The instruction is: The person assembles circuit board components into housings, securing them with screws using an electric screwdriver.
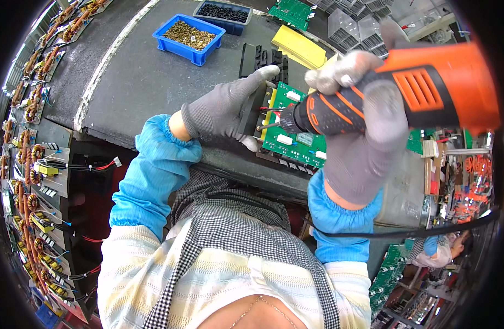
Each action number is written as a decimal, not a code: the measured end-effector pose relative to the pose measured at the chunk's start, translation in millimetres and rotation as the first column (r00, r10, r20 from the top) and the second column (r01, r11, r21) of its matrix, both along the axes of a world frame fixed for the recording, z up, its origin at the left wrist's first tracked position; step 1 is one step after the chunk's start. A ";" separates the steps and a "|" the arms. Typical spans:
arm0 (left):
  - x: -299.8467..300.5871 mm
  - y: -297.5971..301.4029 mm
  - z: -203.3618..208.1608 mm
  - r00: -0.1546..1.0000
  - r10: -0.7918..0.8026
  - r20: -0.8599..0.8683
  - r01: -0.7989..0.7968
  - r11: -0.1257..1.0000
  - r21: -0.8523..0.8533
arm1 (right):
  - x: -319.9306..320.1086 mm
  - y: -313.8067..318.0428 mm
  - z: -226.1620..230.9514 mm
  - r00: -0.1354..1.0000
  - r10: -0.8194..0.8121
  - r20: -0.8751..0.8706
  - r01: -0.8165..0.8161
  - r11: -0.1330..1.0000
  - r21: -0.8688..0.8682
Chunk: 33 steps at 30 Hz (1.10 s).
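Note:
My right hand (367, 131), in a grey glove with whitish fingertips, is closed around an orange and black power screwdriver (419, 90). The tool lies almost level, its bit pointing left at the left edge of a green circuit board (276, 149) with white components. Whether the bit touches a screw is too small to tell. At that same edge, my gloved left hand (222, 107) grips a dark plate (253, 112), its fingers around the two ends. Red and dark wires run between plate and board. The tool and right hand cover the board's right part.
Beyond my left hand stand a blue bin (208, 55) of brass-coloured small parts and a grey-blue bin (222, 26) of black ones. Black plastic pieces (269, 59) and a yellow block (298, 46) lie behind the board. A black cable (416, 233) crosses at right. Coil assemblies (33, 159) line the left.

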<state>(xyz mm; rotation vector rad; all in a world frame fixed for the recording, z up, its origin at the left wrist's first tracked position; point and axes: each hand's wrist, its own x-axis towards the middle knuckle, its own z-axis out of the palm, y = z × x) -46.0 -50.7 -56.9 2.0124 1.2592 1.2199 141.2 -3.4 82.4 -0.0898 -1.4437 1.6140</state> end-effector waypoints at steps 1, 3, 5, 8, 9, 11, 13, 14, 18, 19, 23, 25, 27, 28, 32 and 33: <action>-1.7 0.1 -2.3 1.000 0.003 0.002 -0.003 1.000 -0.001 | -2.9 0.0 4.0 0.988 -0.085 0.125 0.076 0.994 0.077; -1.9 1.3 -5.2 1.000 -0.001 0.026 0.000 0.999 0.035 | -7.1 9.7 1.4 0.986 -0.099 0.136 0.082 0.989 0.126; -2.5 -0.9 -4.7 0.999 0.005 0.039 -0.004 1.000 -0.021 | -8.9 12.5 -2.9 0.979 -0.148 0.137 0.118 0.971 0.207; -2.5 -0.8 -4.9 0.999 0.018 0.033 -0.017 0.999 -0.043 | -11.9 15.1 -5.7 0.992 -0.083 0.098 0.067 0.986 0.152; -2.5 -0.8 -5.2 1.000 0.020 0.014 -0.020 1.000 -0.009 | -12.9 14.3 -5.3 0.988 -0.089 0.122 0.069 0.985 0.160; -3.3 -3.9 -3.3 1.000 0.022 0.017 -0.021 0.998 -0.051 | -15.0 12.0 -1.8 0.985 -0.095 0.147 0.070 0.983 0.168; -4.4 -5.9 -1.0 1.000 0.023 0.019 -0.021 0.996 -0.092 | -17.2 8.4 5.5 0.958 -0.039 0.285 -0.021 0.978 0.206; -4.3 -6.3 0.7 0.999 0.035 -0.014 -0.036 0.995 -0.096 | -17.7 8.8 5.9 0.958 -0.038 0.286 -0.024 0.978 0.209; -3.4 -5.4 3.2 1.000 0.009 -0.007 -0.010 0.997 -0.081 | -22.0 6.3 10.8 0.948 -0.031 0.317 -0.051 0.968 0.244; -3.3 -6.7 1.0 1.000 0.010 -0.009 -0.011 0.997 -0.076 | -23.0 4.1 12.8 0.942 -0.051 0.331 -0.033 0.970 0.242; 3.5 -5.4 -14.8 0.999 -0.002 0.046 0.002 1.000 -0.002 | -13.7 16.4 15.1 0.946 0.091 0.310 -0.152 0.972 0.179; -0.8 -9.6 -17.8 0.999 0.047 0.016 -0.047 0.999 0.017 | 14.4 32.9 -7.9 0.985 -0.100 0.141 0.053 0.951 0.303; 1.6 -2.7 -16.3 0.999 0.038 0.021 -0.038 0.999 0.008 | 70.5 59.1 33.0 0.995 0.072 0.069 -0.098 0.850 0.518; -2.2 -6.7 -17.4 0.999 0.040 0.018 -0.040 0.999 0.002 | 93.3 70.5 74.5 0.874 0.431 0.224 -0.475 0.666 0.575; -22.7 -32.2 -21.6 0.993 0.058 0.102 -0.063 0.997 0.052 | 202.4 28.7 92.2 0.936 -0.236 -0.260 0.339 0.418 0.843; -24.2 -40.8 -25.0 0.978 0.078 0.196 -0.080 0.997 0.000 | 235.9 25.7 98.3 0.865 -0.468 -0.179 0.290 0.174 0.941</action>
